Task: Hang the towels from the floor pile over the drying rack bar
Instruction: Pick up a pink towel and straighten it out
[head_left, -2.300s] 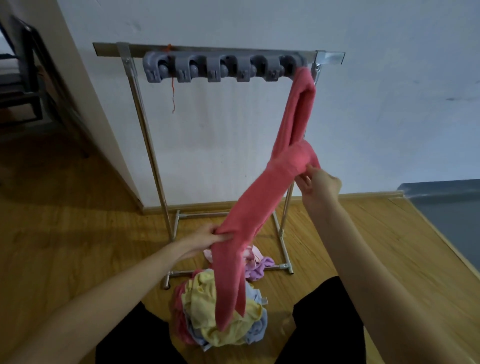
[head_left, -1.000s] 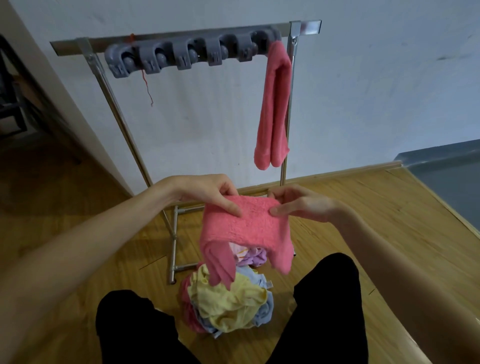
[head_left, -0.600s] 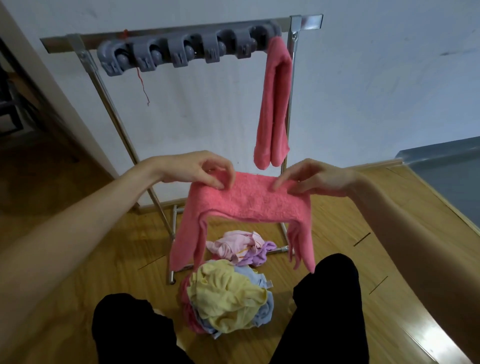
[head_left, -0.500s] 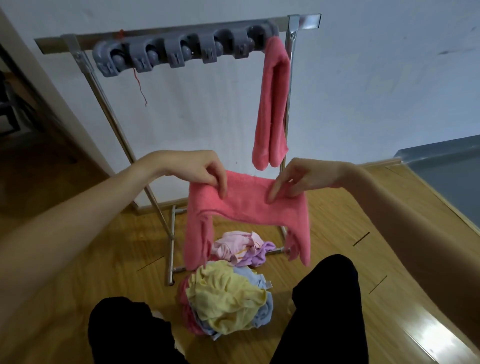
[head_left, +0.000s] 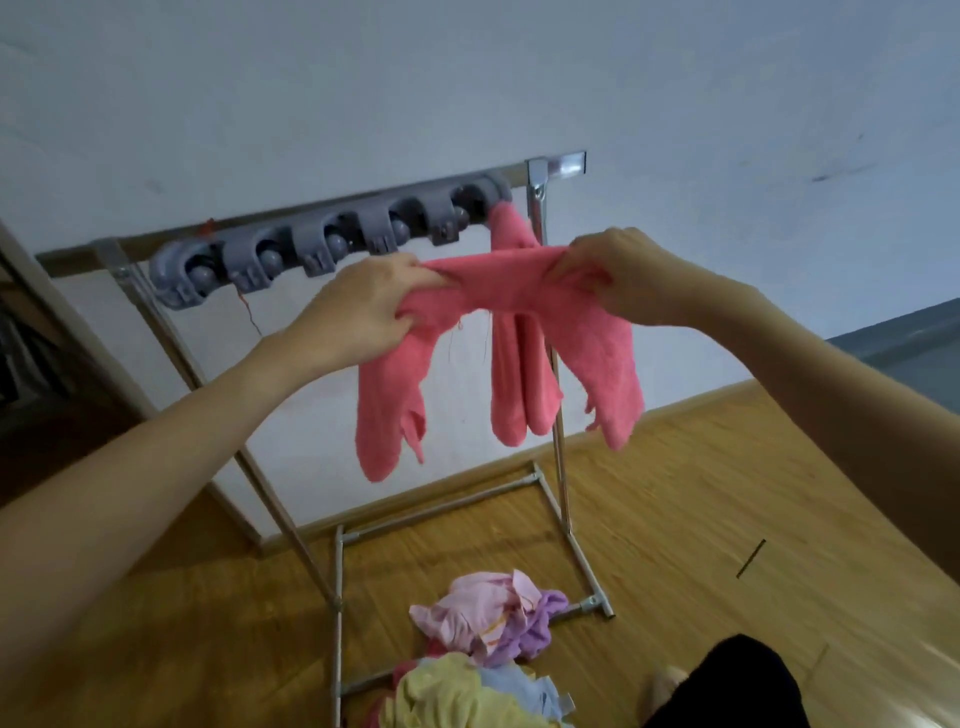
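Both hands are gripping a pink towel (head_left: 498, 291) stretched between them in front of the drying rack bar (head_left: 322, 210), at about the height of the grey clip holder (head_left: 332, 244) mounted along that bar. The left hand (head_left: 363, 306) is bunching one side of the cloth in closed fingers, and the right hand (head_left: 618, 270) is pinching the other side with fingers curled tight on the fabric. The two loose ends of the held towel are dangling below the hands, one under each wrist, well above the floor (head_left: 701, 493). Behind it, a second pink towel (head_left: 519, 384) is already hanging folded over the bar at its right end, just beside the right upright of the rack (head_left: 558, 431). No basket or bin is holding the laundry; the remaining pieces are lying loose on the wooden floor inside the rack's base frame. There, a pale pink and purple bundle (head_left: 493, 618) is sitting nearer the wall, and a yellow and light blue heap (head_left: 457, 696) is lying closer to the person, partly cut off by the bottom edge. A black-clad knee (head_left: 737, 686) is showing at the lower right.
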